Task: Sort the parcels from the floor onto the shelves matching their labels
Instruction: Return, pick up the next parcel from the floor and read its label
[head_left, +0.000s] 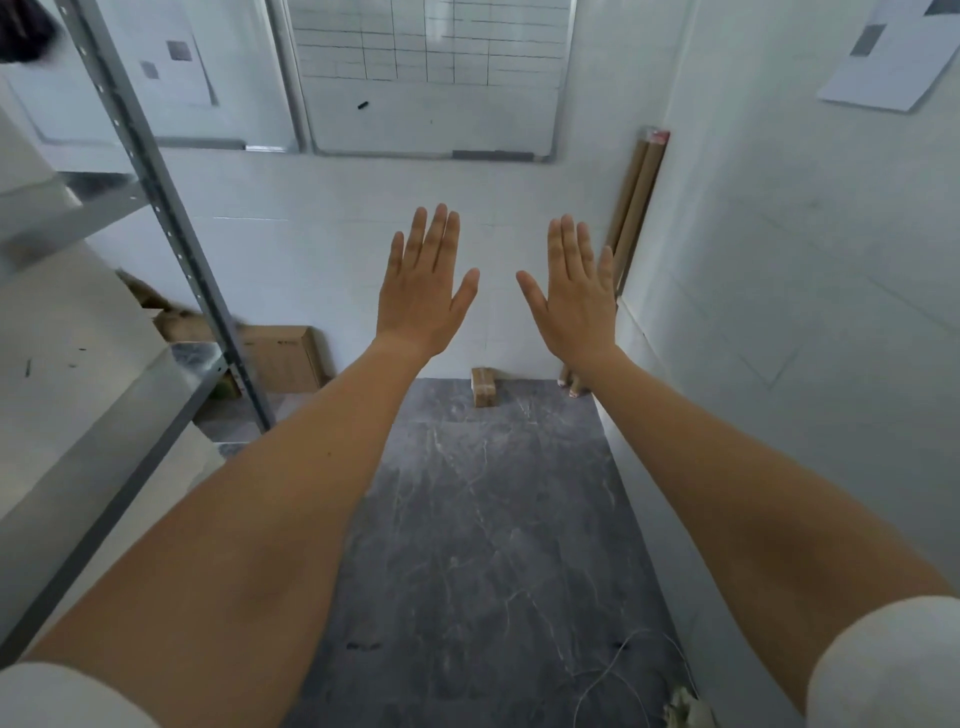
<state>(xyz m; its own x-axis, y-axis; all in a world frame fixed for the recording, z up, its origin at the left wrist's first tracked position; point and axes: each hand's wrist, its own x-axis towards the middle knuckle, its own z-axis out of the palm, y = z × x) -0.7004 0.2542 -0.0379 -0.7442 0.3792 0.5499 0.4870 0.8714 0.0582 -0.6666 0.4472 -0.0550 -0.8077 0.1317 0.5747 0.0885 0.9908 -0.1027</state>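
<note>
Parcel (484, 387) on grey floor (483, 545) against white wall (332, 260).

The floor (498, 519) is dark grey, veined with white like marble. A brown parcel (484, 387) banded with pale tape is seen at its far end. The shelves (171, 218) at left are grey metal. The far whiteboard (431, 78) is ruled with a dark grid.

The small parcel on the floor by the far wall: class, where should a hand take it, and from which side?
Probably from above, gripping the parcel's two long sides: it lies flat on the floor, top and sides exposed, far end near the wall.
</note>
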